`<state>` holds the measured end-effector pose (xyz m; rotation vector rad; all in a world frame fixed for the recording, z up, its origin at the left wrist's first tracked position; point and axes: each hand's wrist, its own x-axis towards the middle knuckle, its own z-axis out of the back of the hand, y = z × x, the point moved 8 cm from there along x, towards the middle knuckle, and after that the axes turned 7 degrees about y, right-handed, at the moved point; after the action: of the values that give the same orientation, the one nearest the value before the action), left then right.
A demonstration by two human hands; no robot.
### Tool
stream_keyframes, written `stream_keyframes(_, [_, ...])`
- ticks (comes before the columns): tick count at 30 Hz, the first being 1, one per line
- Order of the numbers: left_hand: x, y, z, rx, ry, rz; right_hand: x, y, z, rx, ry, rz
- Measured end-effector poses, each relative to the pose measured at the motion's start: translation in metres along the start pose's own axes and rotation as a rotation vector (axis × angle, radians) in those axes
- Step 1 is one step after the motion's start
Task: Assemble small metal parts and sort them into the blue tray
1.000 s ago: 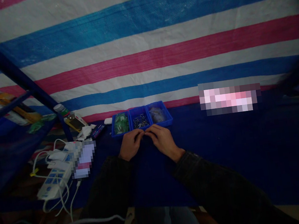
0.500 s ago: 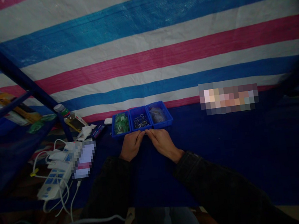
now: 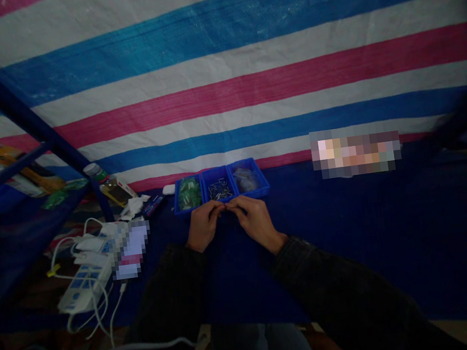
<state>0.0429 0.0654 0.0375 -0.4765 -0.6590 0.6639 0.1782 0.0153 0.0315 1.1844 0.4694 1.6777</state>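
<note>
My left hand (image 3: pixel 204 223) and my right hand (image 3: pixel 257 220) meet at the fingertips just in front of three blue trays. Each hand is closed in a pinch; whatever sits between the fingers is too small to make out. Behind the left hand is a tray of green pieces (image 3: pixel 189 193). Small metal pins or screws (image 3: pixel 220 189) lie in the middle tray, right behind the meeting fingertips. The tray at the right holds clear plastic pieces (image 3: pixel 246 179).
At left lie a white power strip (image 3: pixel 79 290) with tangled cables and a phone (image 3: pixel 132 250). A bottle (image 3: pixel 110 185) stands by the blue frame post (image 3: pixel 61 146). Striped sheeting (image 3: pixel 223 93) hangs behind the blue tabletop (image 3: pixel 355 251). A blurred-out item (image 3: pixel 355 150) sits far right.
The fingers of both hands have bent more and the knuckles have risen slightly. Both hands stay in front of the trays, fingertips together.
</note>
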Motion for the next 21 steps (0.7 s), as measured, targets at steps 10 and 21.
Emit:
stream_keyframes(10, [0.0006,0.0007,0.0025,-0.021,-0.004,0.003,-0.0004,-0.0063,-0.0012,-0.015,-0.009,-0.039])
stream_keyframes(21, [0.0004,0.0029,0.0025,-0.042,-0.005,0.029,0.0002,-0.0024,0.0009,0.006,-0.026,-0.019])
